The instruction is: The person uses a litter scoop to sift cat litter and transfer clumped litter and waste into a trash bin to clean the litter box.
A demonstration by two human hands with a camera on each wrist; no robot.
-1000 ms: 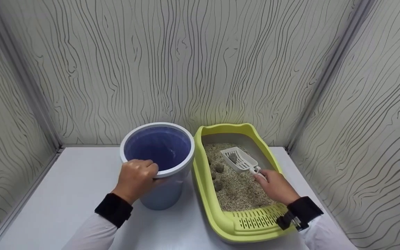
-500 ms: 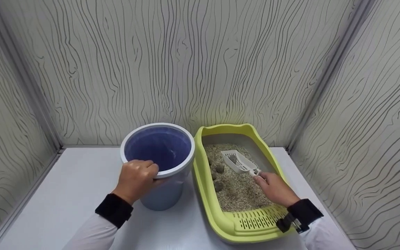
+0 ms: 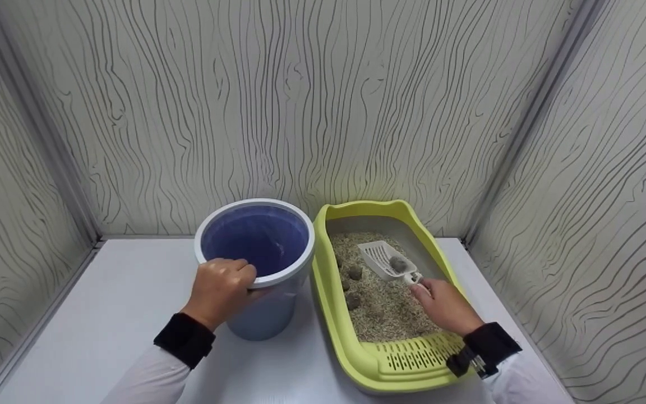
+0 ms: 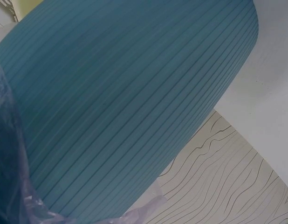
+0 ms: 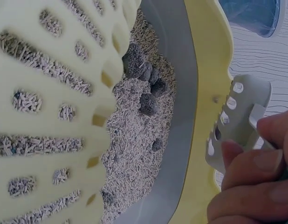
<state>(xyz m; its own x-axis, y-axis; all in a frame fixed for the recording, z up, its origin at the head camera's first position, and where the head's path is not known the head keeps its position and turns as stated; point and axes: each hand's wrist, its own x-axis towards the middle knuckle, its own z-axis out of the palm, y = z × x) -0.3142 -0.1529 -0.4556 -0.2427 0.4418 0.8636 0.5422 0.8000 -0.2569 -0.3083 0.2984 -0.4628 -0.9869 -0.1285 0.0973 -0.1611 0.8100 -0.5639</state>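
Note:
My left hand (image 3: 219,289) grips the near rim of a blue bin (image 3: 261,322), with fingers over the edge. The left wrist view shows the bin's ribbed wall (image 4: 134,93) and clear plastic film (image 4: 37,203) at its mouth. My right hand (image 3: 449,306) holds a white slotted litter scoop (image 3: 374,259) by its handle. A dark round clump (image 3: 398,264) lies in the scoop near the handle. The scoop is over the litter box (image 3: 334,336), a yellow-green tray of pale pellet litter (image 3: 390,311). In the right wrist view my fingers (image 5: 256,186) wrap the handle.
Several dark clumps (image 3: 353,301) lie along the litter's left side. A perforated ledge (image 3: 413,353) spans the box's near end. The bin stands close to the box's left, on a white table (image 3: 115,314). Wood-patterned panels (image 3: 323,101) enclose the back and sides.
The clump has moved along the scoop from its middle toward the handle. The scoop and right hand sit slightly lower than a second ago. My left hand stays on the bin.

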